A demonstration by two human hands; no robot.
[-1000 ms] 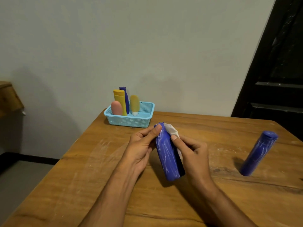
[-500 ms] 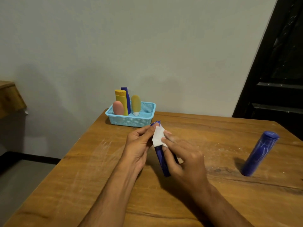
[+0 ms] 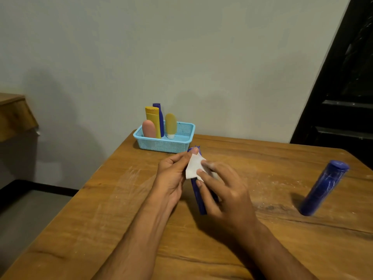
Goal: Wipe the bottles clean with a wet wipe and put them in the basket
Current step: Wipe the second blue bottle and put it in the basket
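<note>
My left hand [image 3: 171, 176] grips the upper end of a blue bottle [image 3: 198, 197] that stands tilted on the wooden table [image 3: 121, 219]. My right hand [image 3: 224, 193] presses a white wet wipe [image 3: 193, 166] against the bottle's upper side, fingers wrapped over most of its body. A second blue bottle [image 3: 323, 188] stands alone at the right. The light-blue basket [image 3: 167, 145] at the table's far edge holds a pink bottle [image 3: 149, 128], a yellow bottle [image 3: 153, 120], a blue bottle [image 3: 160, 118] and a small yellow bottle [image 3: 170, 125].
White dusty smears mark the tabletop around my hands. A dark door [image 3: 339, 87] fills the right side. A wooden ledge [image 3: 14, 114] sticks out at the left by the wall. The table's left edge drops to a grey floor [image 3: 26, 215].
The bottle has turned so its narrow side faces me. My right hand moved from the bottle's right side over its front, with the wipe now spread on the upper part.
</note>
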